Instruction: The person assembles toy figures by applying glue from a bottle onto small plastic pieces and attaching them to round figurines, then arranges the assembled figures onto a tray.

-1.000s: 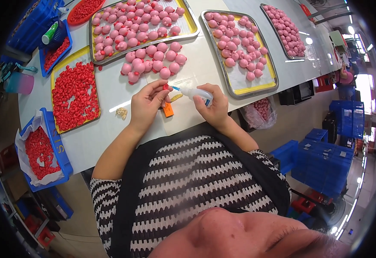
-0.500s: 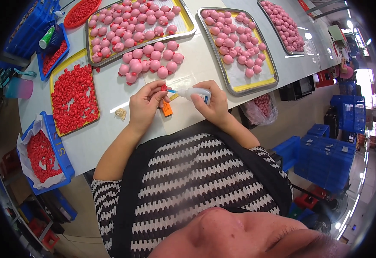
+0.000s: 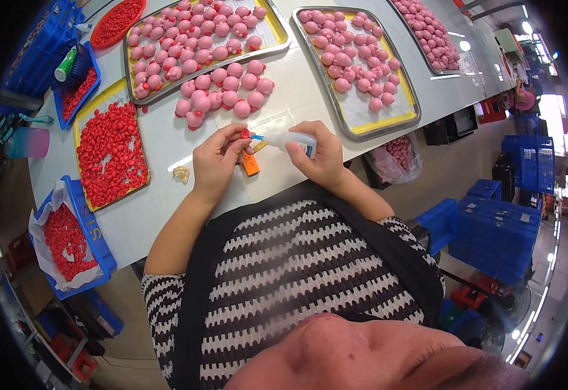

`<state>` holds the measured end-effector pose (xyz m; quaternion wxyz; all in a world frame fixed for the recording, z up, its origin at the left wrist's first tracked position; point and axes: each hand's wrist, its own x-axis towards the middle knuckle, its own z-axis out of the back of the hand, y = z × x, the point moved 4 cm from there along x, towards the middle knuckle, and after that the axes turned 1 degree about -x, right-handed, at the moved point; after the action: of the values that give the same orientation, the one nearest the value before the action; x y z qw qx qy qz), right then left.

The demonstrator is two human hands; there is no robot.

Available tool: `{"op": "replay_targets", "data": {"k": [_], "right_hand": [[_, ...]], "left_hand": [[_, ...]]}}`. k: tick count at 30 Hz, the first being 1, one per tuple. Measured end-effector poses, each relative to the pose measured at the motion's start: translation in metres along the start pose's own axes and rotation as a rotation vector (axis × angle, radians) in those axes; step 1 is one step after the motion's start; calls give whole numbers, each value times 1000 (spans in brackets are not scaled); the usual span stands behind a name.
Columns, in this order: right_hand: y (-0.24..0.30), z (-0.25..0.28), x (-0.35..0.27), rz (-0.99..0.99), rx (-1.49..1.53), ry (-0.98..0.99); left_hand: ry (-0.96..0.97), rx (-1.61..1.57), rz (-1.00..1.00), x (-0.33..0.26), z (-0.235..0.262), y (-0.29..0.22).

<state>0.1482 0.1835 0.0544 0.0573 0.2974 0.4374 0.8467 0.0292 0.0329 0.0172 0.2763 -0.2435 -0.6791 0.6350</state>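
Observation:
Between the fingertips of my left hand (image 3: pixel 216 159) is a small red plastic piece (image 3: pixel 245 133). My right hand (image 3: pixel 319 156) is wrapped round a clear glue bottle (image 3: pixel 298 141), tipped sideways with its blue nozzle (image 3: pixel 256 137) at the red piece. Whether any glue is coming out is too small to tell. Under my hands on the table lies an orange block (image 3: pixel 251 164). Just beyond them sits a loose group of pink balls (image 3: pixel 230 84) with red parts on them. Left of my left hand is a small crumpled tan lump (image 3: pixel 180 174).
Trays of pink balls stand at the back (image 3: pixel 199 39) and right (image 3: pixel 355 58). To the left are a yellow-lined tray of red pieces (image 3: pixel 110 149), a paper-lined blue crate (image 3: pixel 95 240) and a tumbler (image 3: pixel 29 142). Blue crates (image 3: pixel 492 237) are stacked on the floor at right.
The whole view has shifted slightly. Both hands keep nearly the same pose, with the nozzle still at the red piece.

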Motion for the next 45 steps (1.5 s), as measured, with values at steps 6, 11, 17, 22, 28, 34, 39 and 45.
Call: {"op": "replay_targets", "data": {"k": [6,11,17,22,28,34,39,45], "right_hand": [[1,1,1,-13,-2,-15],[3,3,0,-8,-25,-19],[4,4,0,-24,-23,-9],[3,3,0,-25,-21,-23],[3,2,0,-34,8,-4],[4,6,0,-22,8,3],[7,7,0,34,-28,-46],[9,6,1,59,-68,-30]], "left_hand": [[8,-6,1,0,-1,-1],[16,2,-13,0,-1,-2],[7,9,-20,-1,-1,-2],[18,10,-21,-1,-2,-3],[23,26,-15,-1,-1,-2],[46,51,-54,-2,-3,-3],[50,91,-82,-3,-2,-3],[44,141,-124,-3,-1,-3]]}}
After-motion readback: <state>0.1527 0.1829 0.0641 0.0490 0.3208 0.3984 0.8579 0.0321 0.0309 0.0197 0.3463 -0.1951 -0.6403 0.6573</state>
